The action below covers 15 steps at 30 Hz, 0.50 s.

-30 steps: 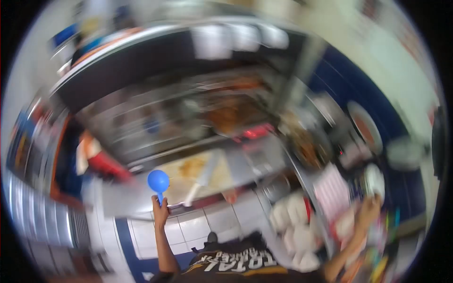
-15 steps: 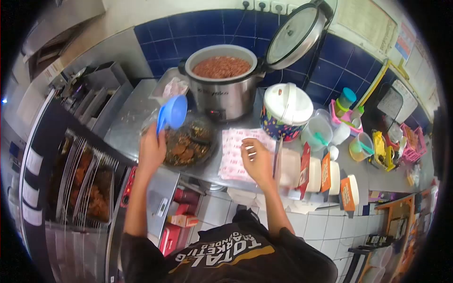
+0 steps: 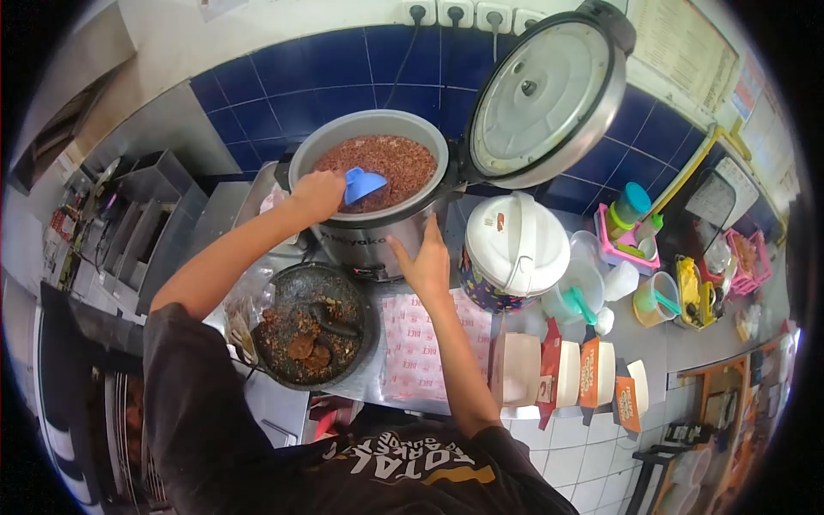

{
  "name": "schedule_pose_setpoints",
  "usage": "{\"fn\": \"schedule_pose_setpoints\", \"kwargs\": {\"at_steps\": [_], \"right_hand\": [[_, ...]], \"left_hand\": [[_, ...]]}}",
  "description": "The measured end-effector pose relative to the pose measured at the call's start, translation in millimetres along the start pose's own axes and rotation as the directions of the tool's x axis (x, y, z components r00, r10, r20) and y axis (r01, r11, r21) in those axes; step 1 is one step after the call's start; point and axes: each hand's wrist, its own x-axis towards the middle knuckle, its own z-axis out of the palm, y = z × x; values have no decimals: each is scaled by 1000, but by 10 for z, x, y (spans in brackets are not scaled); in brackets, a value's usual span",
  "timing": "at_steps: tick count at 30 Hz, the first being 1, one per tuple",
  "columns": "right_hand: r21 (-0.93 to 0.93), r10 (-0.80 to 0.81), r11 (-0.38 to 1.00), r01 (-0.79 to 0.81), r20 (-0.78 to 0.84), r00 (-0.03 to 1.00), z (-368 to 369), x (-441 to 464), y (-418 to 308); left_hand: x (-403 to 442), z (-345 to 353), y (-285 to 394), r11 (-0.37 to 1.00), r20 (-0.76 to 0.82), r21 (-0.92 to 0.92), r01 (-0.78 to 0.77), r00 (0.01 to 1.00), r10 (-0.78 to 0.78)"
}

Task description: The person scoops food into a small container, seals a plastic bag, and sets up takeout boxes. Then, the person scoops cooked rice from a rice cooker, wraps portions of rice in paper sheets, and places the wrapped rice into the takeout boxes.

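My left hand (image 3: pixel 319 196) is closed around the handle of a blue scoop (image 3: pixel 365 184). The scoop's bowl touches the reddish-brown rice (image 3: pixel 399 163) inside a large silver rice cooker (image 3: pixel 343 239). Fingers spread, my right hand (image 3: pixel 425 262) rests against the front side of the cooker, below its rim. The cooker's round lid (image 3: pixel 545 103) stands raised on its hinge to the right. Printed pink-and-white wrapping paper (image 3: pixel 421 348) lies on the counter beneath my right forearm.
Left of the paper sits a dark stone mortar (image 3: pixel 367 348) with chunky paste and a pestle (image 3: pixel 333 316). A white-lidded patterned container (image 3: pixel 519 245) stands right of the cooker. Food boxes (image 3: pixel 519 369) line the front edge. Plastic tubs (image 3: pixel 657 296) and a pink basket (image 3: pixel 631 249) are farther right.
My left hand has carried the scoop from above the mortar into the cooker's rice. My right hand has moved from over the paper to the cooker's side. The view has shifted closer to the cooker.
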Motion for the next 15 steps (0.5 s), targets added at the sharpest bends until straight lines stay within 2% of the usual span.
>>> {"fn": "schedule_pose_setpoints", "kwargs": {"at_steps": [2,4,5,6,8,10,12,13,14,15], "right_hand": [[2,-2,1000,2,12,1000,29,65,10],[2,4,1000,-4,23,1000,23,88,-35],[3,47,999,-48,61,997,-7,117,-86],[3,88,996,-89,98,991,-3,136,-95],[-8,81,997,-80,102,991,96,138,-38],[-25,60,998,-58,69,996,172,150,-17],[-21,56,998,-55,74,996,189,164,-13],[11,111,993,-113,113,987,168,174,-39],[41,165,984,-173,154,974,149,175,-57],[37,174,983,-182,161,972,145,175,-62]], "left_hand": [[108,-97,-139,999,6,7,-44,999,44],[186,-278,-203,998,-40,-29,61,997,-62],[210,-380,-180,989,0,-125,79,997,-80],[228,-364,-136,988,-2,-139,74,997,-75],[219,-281,-35,953,172,-296,-60,978,115],[287,-181,4,960,198,-271,-73,972,130],[440,-141,-67,973,185,-231,-2,982,46],[552,-39,-191,982,97,-184,-45,993,64],[719,16,-275,980,108,-193,-45,992,67],[896,57,-363,988,52,-150,-28,998,36]]}}
